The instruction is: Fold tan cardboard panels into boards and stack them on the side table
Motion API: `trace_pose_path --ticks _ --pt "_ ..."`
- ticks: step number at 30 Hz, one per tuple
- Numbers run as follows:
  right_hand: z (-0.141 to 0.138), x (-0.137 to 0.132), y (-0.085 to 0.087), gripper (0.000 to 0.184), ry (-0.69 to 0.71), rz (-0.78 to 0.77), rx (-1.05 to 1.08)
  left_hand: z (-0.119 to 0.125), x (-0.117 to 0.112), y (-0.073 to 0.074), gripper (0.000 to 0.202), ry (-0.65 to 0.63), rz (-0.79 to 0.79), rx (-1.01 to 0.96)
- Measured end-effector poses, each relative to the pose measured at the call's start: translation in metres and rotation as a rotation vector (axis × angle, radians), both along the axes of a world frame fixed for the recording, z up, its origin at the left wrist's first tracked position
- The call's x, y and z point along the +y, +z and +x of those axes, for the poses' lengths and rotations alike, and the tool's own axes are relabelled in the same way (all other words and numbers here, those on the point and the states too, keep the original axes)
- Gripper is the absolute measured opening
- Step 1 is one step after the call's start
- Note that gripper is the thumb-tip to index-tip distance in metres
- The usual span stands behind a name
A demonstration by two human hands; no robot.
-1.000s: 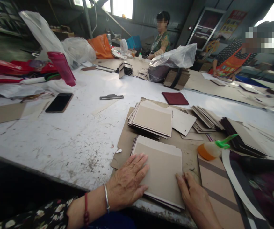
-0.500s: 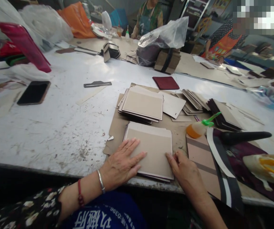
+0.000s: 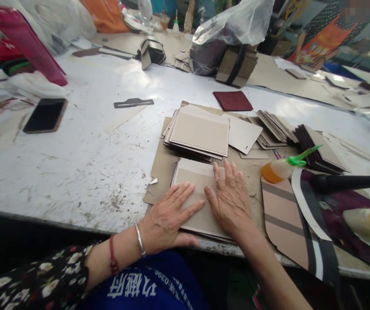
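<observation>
A small stack of beige flat panels with dark edges lies at the table's front edge. My left hand rests flat on its left side, fingers stretched out. Across the stack's right side lies my right hand, palm down with its fingers spread, hiding the right edge. Just behind is a second stack of similar panels, with a pale loose panel beside it. A brown cardboard sheet lies under both stacks.
Right of my hands are a glue bottle with a green nozzle, a striped brown piece and a black handle. A phone and a grey template lie left. A person in an orange apron works across the table.
My right hand has gone from pinching at the stack's right edge to lying flat on top. My left hand stays on the stack, its thumb now farther out. The view has tilted down slightly.
</observation>
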State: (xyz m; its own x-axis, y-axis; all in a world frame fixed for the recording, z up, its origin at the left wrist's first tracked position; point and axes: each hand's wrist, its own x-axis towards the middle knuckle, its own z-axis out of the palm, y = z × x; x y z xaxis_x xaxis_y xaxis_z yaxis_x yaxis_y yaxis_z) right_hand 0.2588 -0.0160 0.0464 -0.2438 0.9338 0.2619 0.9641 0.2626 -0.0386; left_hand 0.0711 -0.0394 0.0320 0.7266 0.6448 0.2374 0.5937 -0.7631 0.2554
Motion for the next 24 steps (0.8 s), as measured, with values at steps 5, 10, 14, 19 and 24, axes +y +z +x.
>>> trace_pose_path --ticks 5,10,14,19,24 --pt "-0.001 -0.001 -0.013 0.053 0.019 -0.011 0.07 0.002 0.0 -0.003 0.073 0.034 0.039 0.005" --pt "0.017 -0.011 -0.003 0.044 -0.126 0.264 0.353 -0.005 -0.005 0.003 0.073 0.036 -0.031 -0.055" --pt "0.04 -0.034 0.0 0.043 -0.388 0.013 0.391 -0.019 -0.011 -0.001 0.057 0.32 -0.082 -0.184" --pt "0.047 -0.052 0.007 0.042 -0.401 -0.215 0.409 -0.027 -0.015 -0.015 0.055 0.405 -0.208 -0.183" --pt "0.031 -0.053 0.032 0.046 -0.474 -0.078 0.569 -0.026 -0.016 -0.009 0.058 0.385 -0.396 -0.286"
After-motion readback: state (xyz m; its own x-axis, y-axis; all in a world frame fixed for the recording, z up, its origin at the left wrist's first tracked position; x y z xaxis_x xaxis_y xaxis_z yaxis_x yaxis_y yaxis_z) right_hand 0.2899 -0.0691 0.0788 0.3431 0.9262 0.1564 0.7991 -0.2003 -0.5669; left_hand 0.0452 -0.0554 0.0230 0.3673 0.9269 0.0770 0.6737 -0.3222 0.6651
